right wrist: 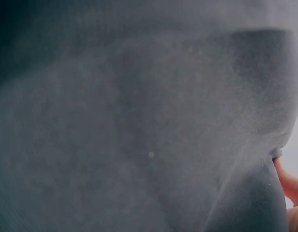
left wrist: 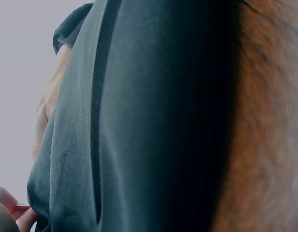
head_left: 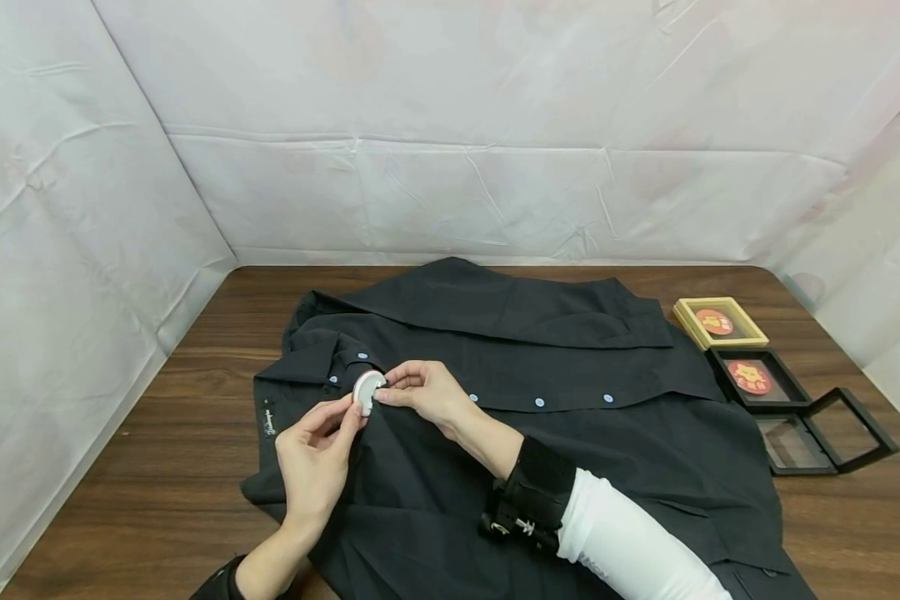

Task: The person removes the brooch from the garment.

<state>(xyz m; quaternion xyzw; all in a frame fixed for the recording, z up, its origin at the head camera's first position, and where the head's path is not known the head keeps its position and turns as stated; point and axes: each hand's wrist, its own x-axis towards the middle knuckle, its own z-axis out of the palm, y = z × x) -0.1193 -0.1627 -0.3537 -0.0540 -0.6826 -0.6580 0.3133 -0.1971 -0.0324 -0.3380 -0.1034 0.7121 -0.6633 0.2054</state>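
A small round disc (head_left: 367,392) with a white back, badge-like in shape, is held up over a black button-up shirt (head_left: 435,467). My left hand (head_left: 317,462) pinches its lower left edge between thumb and fingers. From the right, my right hand (head_left: 431,400) pinches the disc's other edge, the thumb lying on the white face. In the left wrist view, dark cloth (left wrist: 71,145) covers most of the picture, and a thin red edge (left wrist: 22,208) shows by the fingers. The right wrist view is mostly cloth (right wrist: 139,121), with a fingertip (right wrist: 284,181) at the right.
The shirt spreads over the brown wooden table (head_left: 187,417), its light blue buttons (head_left: 539,402) in a row. At the right stand a yellow-framed case (head_left: 750,337) with a red round badge, a black case (head_left: 783,371) with another, and an opened black case (head_left: 862,458). White sheeting (head_left: 495,200) hangs behind.
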